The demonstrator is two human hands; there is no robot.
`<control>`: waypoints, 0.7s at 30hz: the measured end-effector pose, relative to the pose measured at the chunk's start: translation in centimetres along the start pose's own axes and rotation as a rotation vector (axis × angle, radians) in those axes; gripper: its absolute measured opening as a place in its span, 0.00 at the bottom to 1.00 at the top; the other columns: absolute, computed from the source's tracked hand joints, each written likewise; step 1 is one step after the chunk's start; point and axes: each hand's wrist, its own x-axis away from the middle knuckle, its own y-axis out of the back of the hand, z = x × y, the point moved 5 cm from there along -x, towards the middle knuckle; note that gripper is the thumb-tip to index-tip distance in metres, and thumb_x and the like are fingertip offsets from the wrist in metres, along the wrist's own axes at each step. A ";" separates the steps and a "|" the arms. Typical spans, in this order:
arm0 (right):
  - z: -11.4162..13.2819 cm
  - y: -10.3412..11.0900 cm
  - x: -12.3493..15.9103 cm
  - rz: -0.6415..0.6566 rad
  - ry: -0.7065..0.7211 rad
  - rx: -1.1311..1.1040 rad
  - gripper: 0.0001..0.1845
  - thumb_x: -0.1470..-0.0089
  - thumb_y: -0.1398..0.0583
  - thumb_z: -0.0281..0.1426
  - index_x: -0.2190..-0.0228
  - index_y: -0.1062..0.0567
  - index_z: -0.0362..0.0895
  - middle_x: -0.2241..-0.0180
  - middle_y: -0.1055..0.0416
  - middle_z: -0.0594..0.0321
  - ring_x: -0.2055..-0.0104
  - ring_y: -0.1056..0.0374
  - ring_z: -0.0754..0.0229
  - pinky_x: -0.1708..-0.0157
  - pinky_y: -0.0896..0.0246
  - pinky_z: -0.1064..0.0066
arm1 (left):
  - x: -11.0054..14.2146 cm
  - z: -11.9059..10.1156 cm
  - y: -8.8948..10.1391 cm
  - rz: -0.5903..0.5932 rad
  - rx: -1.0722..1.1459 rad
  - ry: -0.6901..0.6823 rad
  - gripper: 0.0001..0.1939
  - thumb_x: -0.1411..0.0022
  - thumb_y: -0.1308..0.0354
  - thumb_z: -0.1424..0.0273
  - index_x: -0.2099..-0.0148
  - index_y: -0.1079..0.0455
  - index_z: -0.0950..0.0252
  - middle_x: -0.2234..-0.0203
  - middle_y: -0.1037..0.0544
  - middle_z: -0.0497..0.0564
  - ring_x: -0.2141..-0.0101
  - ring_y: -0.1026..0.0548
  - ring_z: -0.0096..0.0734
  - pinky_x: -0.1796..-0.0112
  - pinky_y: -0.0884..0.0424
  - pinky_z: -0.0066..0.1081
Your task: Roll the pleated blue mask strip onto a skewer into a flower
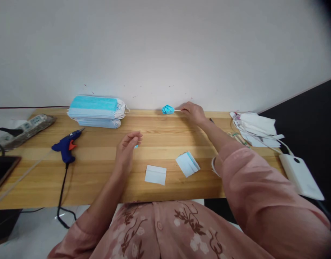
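Note:
My right hand [192,112] reaches to the back of the table, its fingers closed on the thin white stick of a crumpled blue flower [168,109]. The flower's head points left, close to the wall. My left hand [127,145] is over the middle of the table with thumb and fingers pinched together. A tiny blue scrap [136,146] shows just under its fingertips; whether they hold it is unclear. Nearer to me lie a flat pale cut piece [155,175] and a small stack of cut mask pieces [187,164], white and blue.
A stack of blue face masks [93,108] stands at the back left. Left of me lie a blue glue gun [65,145], a power strip [30,126] and a phone [3,171]. On the right are white sheets [258,124], a tape roll [216,167] and a white device [301,176] with cables.

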 end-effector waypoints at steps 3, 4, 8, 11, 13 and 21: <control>0.2 -0.8 0.2 0.006 0.022 0.020 0.13 0.34 0.43 0.30 0.58 0.17 0.48 0.52 0.20 0.57 0.50 0.28 0.54 0.53 0.37 0.65 | 0.2 0.2 -0.1 0.035 -0.010 0.039 0.16 0.43 0.30 0.57 0.57 0.20 0.61 0.58 0.17 0.53 0.59 0.22 0.35 0.56 0.28 0.33; 0.3 -0.9 0.2 0.006 0.026 0.029 0.13 0.33 0.43 0.30 0.58 0.17 0.48 0.52 0.20 0.57 0.50 0.28 0.54 0.54 0.37 0.65 | 0.2 0.2 -0.1 0.045 -0.009 0.049 0.17 0.43 0.30 0.56 0.57 0.20 0.61 0.59 0.17 0.53 0.59 0.22 0.36 0.56 0.28 0.34; 0.8 -1.6 0.2 0.015 0.036 0.065 0.13 0.33 0.43 0.31 0.58 0.17 0.49 0.51 0.20 0.58 0.51 0.27 0.53 0.57 0.37 0.65 | 0.3 0.1 -0.3 0.066 0.009 0.088 0.16 0.44 0.29 0.56 0.58 0.19 0.61 0.61 0.17 0.52 0.60 0.22 0.36 0.57 0.28 0.34; 0.9 -2.0 0.1 0.026 0.047 0.084 0.13 0.32 0.43 0.32 0.59 0.17 0.50 0.53 0.20 0.58 0.53 0.27 0.53 0.60 0.38 0.66 | 0.3 0.0 -0.4 0.078 0.026 0.103 0.15 0.44 0.29 0.58 0.58 0.19 0.60 0.61 0.17 0.52 0.61 0.23 0.35 0.57 0.28 0.34; 0.9 -2.2 0.0 0.030 0.054 0.096 0.13 0.32 0.43 0.33 0.60 0.17 0.50 0.53 0.20 0.58 0.53 0.28 0.53 0.61 0.39 0.66 | 0.4 0.0 -0.5 0.091 0.037 0.110 0.15 0.44 0.29 0.57 0.58 0.19 0.60 0.61 0.17 0.52 0.60 0.23 0.35 0.57 0.28 0.34; 1.0 -2.4 -0.1 0.032 0.058 0.131 0.14 0.32 0.44 0.32 0.58 0.17 0.48 0.51 0.20 0.56 0.54 0.27 0.51 0.61 0.38 0.64 | 0.4 0.3 -0.5 0.096 0.059 0.138 0.14 0.43 0.29 0.58 0.58 0.18 0.60 0.61 0.17 0.52 0.61 0.23 0.33 0.57 0.28 0.32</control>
